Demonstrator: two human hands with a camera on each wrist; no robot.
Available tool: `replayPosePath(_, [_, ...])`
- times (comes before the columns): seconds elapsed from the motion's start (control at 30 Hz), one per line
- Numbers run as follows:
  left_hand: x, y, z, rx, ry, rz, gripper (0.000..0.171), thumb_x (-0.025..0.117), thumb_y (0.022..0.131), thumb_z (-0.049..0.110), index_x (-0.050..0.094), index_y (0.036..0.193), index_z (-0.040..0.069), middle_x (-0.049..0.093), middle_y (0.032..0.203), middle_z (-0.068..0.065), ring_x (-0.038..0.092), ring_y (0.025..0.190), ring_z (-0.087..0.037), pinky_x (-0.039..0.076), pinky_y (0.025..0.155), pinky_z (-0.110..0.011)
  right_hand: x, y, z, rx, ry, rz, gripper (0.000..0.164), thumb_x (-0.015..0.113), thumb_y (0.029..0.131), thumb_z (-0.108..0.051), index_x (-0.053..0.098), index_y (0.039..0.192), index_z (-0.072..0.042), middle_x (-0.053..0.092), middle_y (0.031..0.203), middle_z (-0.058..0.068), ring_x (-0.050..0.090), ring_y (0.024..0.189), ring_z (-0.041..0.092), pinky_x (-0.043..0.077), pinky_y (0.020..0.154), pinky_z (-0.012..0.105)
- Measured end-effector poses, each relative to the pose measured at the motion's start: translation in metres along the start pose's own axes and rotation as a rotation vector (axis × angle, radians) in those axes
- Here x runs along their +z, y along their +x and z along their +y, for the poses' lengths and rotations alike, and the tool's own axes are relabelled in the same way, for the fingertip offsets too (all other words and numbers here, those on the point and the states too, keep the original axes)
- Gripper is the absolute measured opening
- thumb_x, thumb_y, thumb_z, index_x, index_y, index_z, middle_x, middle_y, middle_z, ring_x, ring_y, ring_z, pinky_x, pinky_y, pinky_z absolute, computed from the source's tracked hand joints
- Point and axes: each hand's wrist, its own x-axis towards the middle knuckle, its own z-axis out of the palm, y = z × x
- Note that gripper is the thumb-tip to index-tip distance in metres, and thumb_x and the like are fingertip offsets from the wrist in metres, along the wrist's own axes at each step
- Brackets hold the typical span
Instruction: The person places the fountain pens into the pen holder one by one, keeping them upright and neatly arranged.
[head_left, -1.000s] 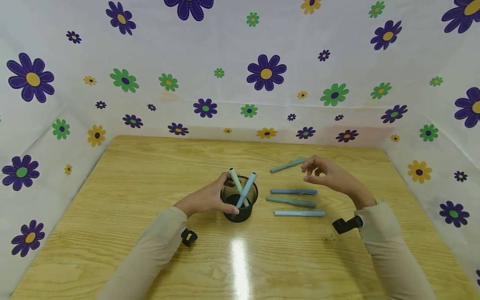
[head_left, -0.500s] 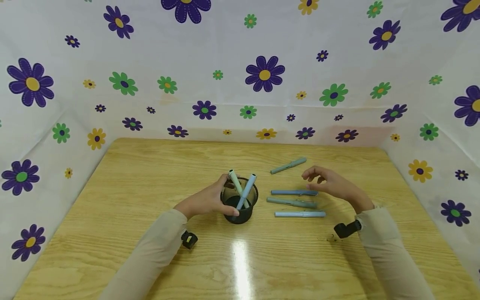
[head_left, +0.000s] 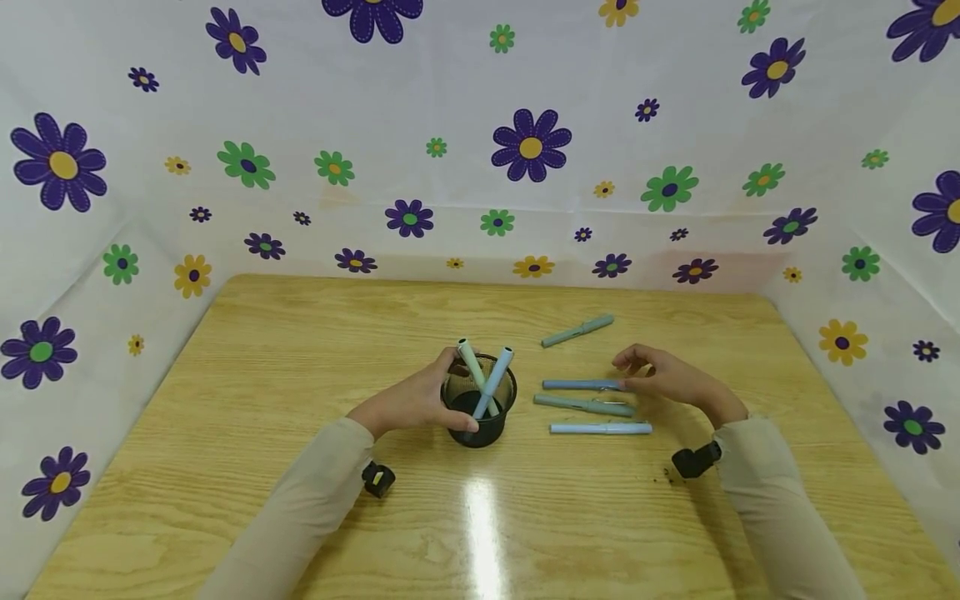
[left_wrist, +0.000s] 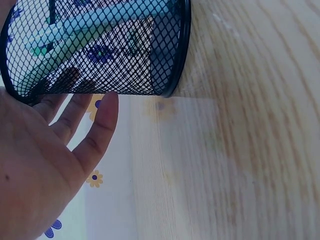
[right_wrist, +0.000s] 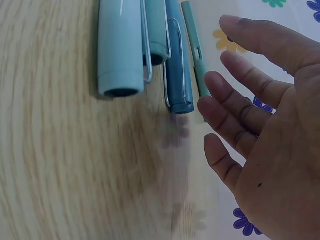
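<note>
My left hand (head_left: 411, 403) grips the side of a black mesh pen cup (head_left: 478, 432), thumb at the front and fingers behind. A light green pen (head_left: 470, 363) and a light blue pen (head_left: 494, 382) lean crossed inside it. In the left wrist view the fingers lie along the cup's mesh wall (left_wrist: 120, 75). My right hand (head_left: 671, 379) hovers at the right end of a darker blue pen (head_left: 573, 385), fingers loosely bent. Seen from the right wrist, that blue pen (right_wrist: 178, 75) lies beside the spread fingertips (right_wrist: 212, 110), with nothing held.
Nearer than the blue pen lie a grey-green pen (head_left: 577, 405) and a pale blue pen (head_left: 600, 428), roughly parallel. Another green pen (head_left: 577, 331) lies slanted farther back. Flower-printed cloth (head_left: 465, 100) walls in the wooden table (head_left: 315, 333). Small dark specks (head_left: 660, 479) dot the wood near the right wrist.
My right hand has come down and toward me, from beside the slanted green pen to the end of the blue pen. The left hand and the cup stay put.
</note>
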Motion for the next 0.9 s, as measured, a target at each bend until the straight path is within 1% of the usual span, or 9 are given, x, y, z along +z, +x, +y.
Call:
replayPosePath(0.13, [0.0,0.0,0.001,-0.01,0.004,-0.002,0.102,0.081,0.074,0.045,0.017,0.149,0.018,0.016,0.16,-0.014,0.018,0.148,-0.032,0.023,0.115,-0.057,0.0,-0.002,0.005,0.019,-0.007,0.013,0.037,0.063,0.094,-0.019,0.052,0.122,0.003,0.057,0.117,0.018,0.052,0.1,0.017,0.045,0.092,0.044])
replayPosePath(0.3, [0.0,-0.001,0.0,-0.011,0.006,0.002,0.1,0.081,0.075,0.041,0.017,0.149,0.019,0.017,0.16,-0.014,0.018,0.148,-0.032,0.023,0.114,-0.058,0.001,-0.002,0.011,0.028,-0.002,0.009,0.036,0.063,0.093,-0.019,0.053,0.12,0.002,0.058,0.116,0.016,0.052,0.099,0.018,0.045,0.091,0.039])
replayPosePath(0.43, [0.001,-0.001,0.0,-0.011,0.007,0.002,0.102,0.081,0.075,0.043,0.016,0.15,0.019,0.015,0.16,-0.014,0.017,0.148,-0.033,0.023,0.114,-0.058,0.003,-0.002,0.013,0.032,0.002,-0.003,0.036,0.063,0.094,-0.019,0.053,0.12,0.002,0.059,0.119,0.018,0.053,0.101,0.02,0.046,0.089,0.035])
replayPosePath(0.53, [0.001,0.0,0.0,-0.011,0.003,-0.004,0.102,0.08,0.075,0.044,0.015,0.15,0.019,0.015,0.16,-0.014,0.017,0.148,-0.032,0.023,0.114,-0.058,0.003,-0.001,0.014,0.05,-0.004,-0.016,0.037,0.063,0.094,-0.02,0.053,0.122,0.002,0.058,0.12,0.018,0.054,0.104,0.021,0.046,0.089,0.034])
replayPosePath(0.73, [0.001,-0.001,0.0,-0.006,-0.016,-0.009,0.099,0.08,0.076,0.042,0.017,0.148,0.019,0.015,0.16,-0.014,0.016,0.148,-0.032,0.022,0.115,-0.058,0.003,0.003,0.013,0.063,-0.021,-0.045,0.039,0.063,0.094,-0.02,0.052,0.123,0.003,0.058,0.118,0.018,0.054,0.106,0.023,0.046,0.091,0.038])
replayPosePath(0.8, [0.0,-0.001,0.001,-0.011,-0.011,-0.006,0.101,0.08,0.076,0.042,0.015,0.149,0.019,0.013,0.16,-0.014,0.014,0.149,-0.033,0.022,0.115,-0.058,0.004,0.004,0.012,0.064,-0.015,-0.056,0.039,0.064,0.094,-0.019,0.051,0.123,0.004,0.058,0.117,0.018,0.054,0.103,0.022,0.047,0.089,0.035])
replayPosePath(0.9, [0.0,-0.002,0.001,-0.017,-0.004,-0.006,0.102,0.08,0.076,0.041,0.014,0.15,0.019,0.011,0.161,-0.015,0.013,0.149,-0.033,0.022,0.115,-0.058,0.004,0.006,0.012,0.066,-0.008,-0.063,0.039,0.065,0.093,-0.018,0.051,0.122,0.005,0.057,0.115,0.017,0.053,0.099,0.019,0.047,0.085,0.028])
